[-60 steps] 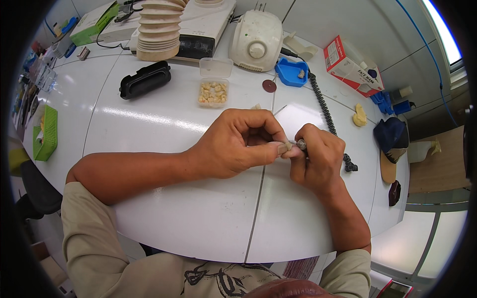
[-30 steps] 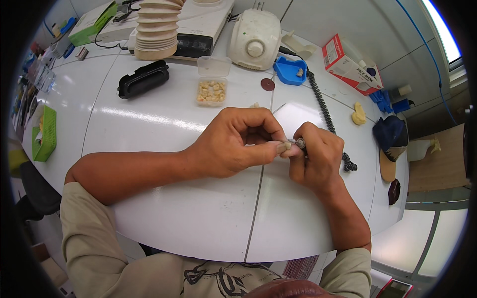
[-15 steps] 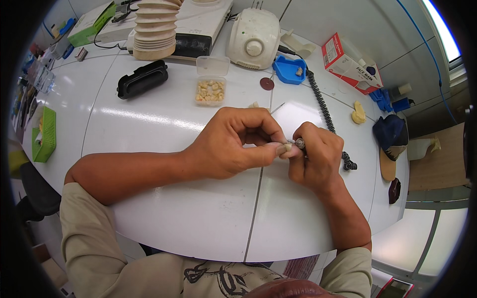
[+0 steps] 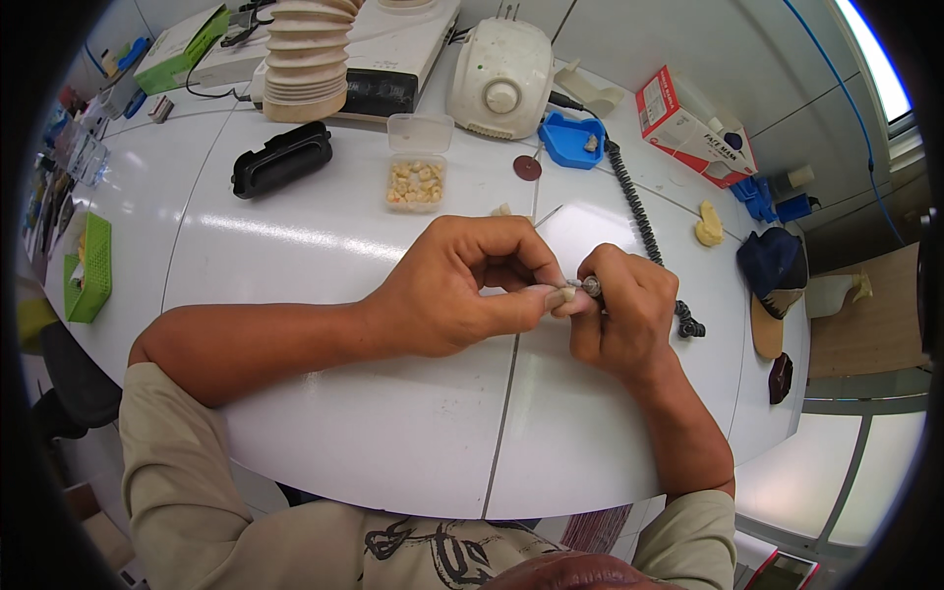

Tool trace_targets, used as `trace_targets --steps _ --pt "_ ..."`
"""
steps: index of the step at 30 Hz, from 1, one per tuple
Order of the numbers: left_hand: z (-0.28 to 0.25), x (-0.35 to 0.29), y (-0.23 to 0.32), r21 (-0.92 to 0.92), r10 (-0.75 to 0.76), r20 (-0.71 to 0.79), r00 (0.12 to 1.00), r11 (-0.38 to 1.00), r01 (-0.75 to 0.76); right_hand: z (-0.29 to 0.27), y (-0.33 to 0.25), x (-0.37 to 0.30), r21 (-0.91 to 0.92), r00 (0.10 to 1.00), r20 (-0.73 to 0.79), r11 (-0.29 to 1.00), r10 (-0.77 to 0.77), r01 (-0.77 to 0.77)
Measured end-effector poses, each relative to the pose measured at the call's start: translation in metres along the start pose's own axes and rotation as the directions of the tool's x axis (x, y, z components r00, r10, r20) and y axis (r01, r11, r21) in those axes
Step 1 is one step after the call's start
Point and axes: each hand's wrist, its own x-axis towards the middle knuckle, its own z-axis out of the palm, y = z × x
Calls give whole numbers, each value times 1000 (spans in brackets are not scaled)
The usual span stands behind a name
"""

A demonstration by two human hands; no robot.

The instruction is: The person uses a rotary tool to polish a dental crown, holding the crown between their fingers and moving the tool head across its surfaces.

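Above the middle of the table, my left hand (image 4: 472,285) pinches its thumb and index fingertips on something too small and hidden to name. My right hand (image 4: 627,303) wraps round a rotary handpiece (image 4: 593,286), whose metal nose points left into the left fingertips. Most of the handpiece is covered by the fingers. A black coiled cord (image 4: 639,211) runs behind the right hand to a white control unit (image 4: 501,79). Beyond the left hand stands an open clear box (image 4: 415,205) holding several small yellowish, tooth-like pieces.
A black case (image 4: 283,159), a brown disc (image 4: 528,168) and a blue tray (image 4: 575,143) lie farther back. At the right are a mask box (image 4: 693,128), a yellowish lump (image 4: 708,226) and a cap (image 4: 772,275). A green basket (image 4: 93,265) sits far left.
Both hands keep their grip and almost the same place. Only a very slight shift of the fingers and the handpiece nose shows.
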Motion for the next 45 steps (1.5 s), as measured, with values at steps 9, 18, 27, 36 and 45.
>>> trace_targets --steps 9,18,27,36,45 --pt "0 0 1 0 -9 9 1000 1000 9 0 0 1 10 1000 0 1000 -7 7" --pt "0 0 0 -35 3 19 1000 999 -2 -1 0 1 10 1000 15 1000 -14 14" --pt "-1 1 1 -20 9 36 999 1000 -8 0 1 0 4 999 9 999 -38 38" --pt "-2 1 -3 -3 21 45 999 1000 -21 2 2 0 8 999 -2 999 -41 41" --pt "0 1 -1 -29 9 37 999 1000 -8 3 2 -1 4 999 -27 1000 -29 29"
